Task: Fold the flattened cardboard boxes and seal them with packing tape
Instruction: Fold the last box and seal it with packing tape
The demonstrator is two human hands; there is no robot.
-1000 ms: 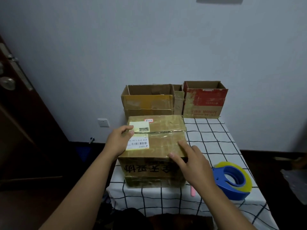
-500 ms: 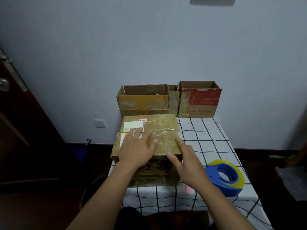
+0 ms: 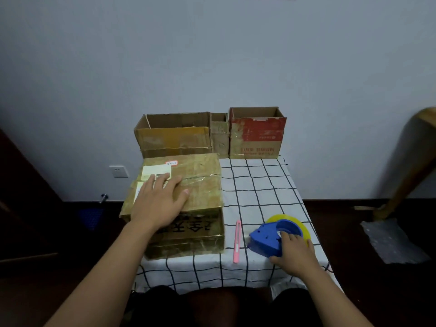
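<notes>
- Pale blue-grey wall is rising behind a small counter point(image 3: 259, 185) that is wearing a white cloth with a black grid.
- Closed cardboard box point(image 3: 188, 201) is sitting on the counter's left side, its top flaps shut and glossy with tape.
- Left hand point(image 3: 158, 202) is lying flat on the box top, fingers straight and spread, covering part of a white label point(image 3: 153, 171).
- Right hand point(image 3: 292, 252) is curling its fingers round the blue tape dispenser point(image 3: 266, 239) with its yellowish roll, near the counter's front right corner.
- Pink utility knife point(image 3: 237, 241) is lying between box and dispenser.
- Three open boxes point(image 3: 257, 134) are standing along the counter's far edge, against the wall.
</notes>
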